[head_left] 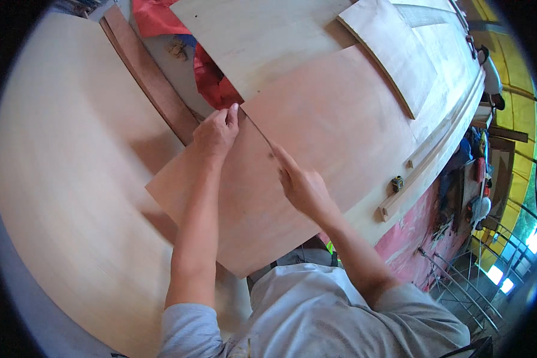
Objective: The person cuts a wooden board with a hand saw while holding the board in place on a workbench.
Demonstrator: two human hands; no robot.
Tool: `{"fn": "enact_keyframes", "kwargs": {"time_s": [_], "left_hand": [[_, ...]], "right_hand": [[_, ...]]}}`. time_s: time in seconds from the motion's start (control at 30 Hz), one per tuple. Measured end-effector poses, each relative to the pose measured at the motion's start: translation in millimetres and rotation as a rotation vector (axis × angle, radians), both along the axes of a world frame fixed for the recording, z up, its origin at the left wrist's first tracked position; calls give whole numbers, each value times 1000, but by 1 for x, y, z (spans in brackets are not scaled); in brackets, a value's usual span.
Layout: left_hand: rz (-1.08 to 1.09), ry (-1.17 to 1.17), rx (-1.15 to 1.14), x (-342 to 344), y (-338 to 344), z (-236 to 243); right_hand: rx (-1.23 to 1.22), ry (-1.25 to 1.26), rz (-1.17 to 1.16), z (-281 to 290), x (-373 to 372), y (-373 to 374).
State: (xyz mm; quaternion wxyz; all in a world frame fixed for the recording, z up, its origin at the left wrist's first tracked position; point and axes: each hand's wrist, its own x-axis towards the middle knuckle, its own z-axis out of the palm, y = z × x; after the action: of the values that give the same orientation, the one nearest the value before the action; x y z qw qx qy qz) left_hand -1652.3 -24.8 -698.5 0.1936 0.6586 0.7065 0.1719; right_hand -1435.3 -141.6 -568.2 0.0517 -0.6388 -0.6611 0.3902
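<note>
Landmark: pinkish plywood sheet (334,101), in front of the person's torso, both hands on it. Left hand (216,134) is at the sheet's far-left edge, fingers curled and bunched, thumb tip beside them; can't tell if they pinch the edge or just press on it. Right hand (303,184) is over the middle of the sheet, index finger pointing forward, other fingers folded in. Can't tell if it grips anything. Thin dark line (258,128) runs across the sheet between the hands; cut, edge or strip, can't tell.

Around the sheet: big pale panel (65,137) to its left, brown beam (143,74) off its far-left side, red sheeting (212,80) past its far-left edge. Short board (394,53) lies at its far-right part. Tape measure (398,184), black and yellow, sits just right of it, wooden strips (432,158) farther right.
</note>
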Motion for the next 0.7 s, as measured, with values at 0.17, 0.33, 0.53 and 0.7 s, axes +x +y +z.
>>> {"fn": "enact_keyframes", "kwargs": {"time_s": [0.17, 0.33, 0.53, 0.7], "left_hand": [[-3, -9, 129, 0, 2, -16], [24, -12, 56, -5, -5, -9], [26, -15, 58, 2, -1, -3], [-13, -21, 153, 5, -3, -14]], "right_hand": [[115, 31, 15, -45, -46, 87], [-46, -2, 6, 12, -7, -1], [-31, -36, 21, -4, -14, 21], [171, 19, 36, -53, -43, 87]]}}
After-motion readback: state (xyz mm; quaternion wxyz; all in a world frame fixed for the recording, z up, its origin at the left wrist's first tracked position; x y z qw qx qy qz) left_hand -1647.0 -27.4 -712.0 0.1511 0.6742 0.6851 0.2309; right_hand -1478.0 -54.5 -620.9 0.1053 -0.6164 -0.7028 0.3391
